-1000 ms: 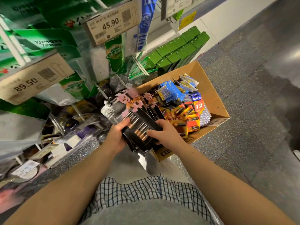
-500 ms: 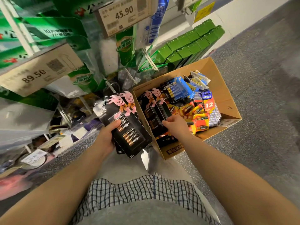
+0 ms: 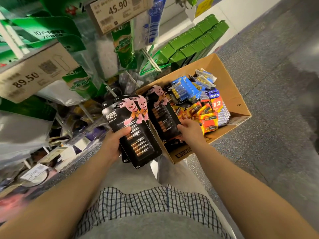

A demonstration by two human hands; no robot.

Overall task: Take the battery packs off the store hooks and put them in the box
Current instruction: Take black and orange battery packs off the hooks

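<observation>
Battery packs fill both my hands. My left hand grips a fanned stack of black packs with pink rabbits printed at the top, thumb pressed across the front one, the stack tilted and held just left of the box. My right hand holds another black pack by its lower right edge, fingers curled behind it and thumb on the front. That pack is over the near left part of the box, its lower end down inside against the wall; I cannot tell whether it rests on anything.

In the box lie more packs: blue ones toward the far side, orange and yellow ones in the middle, and a pile of pale blue cards with a red "12" label at the right. It stands on the grey floor.

To my left, hooks carry green packages and price tags reading 45.90 and 89.50. Green cartons are stacked beyond the box.
</observation>
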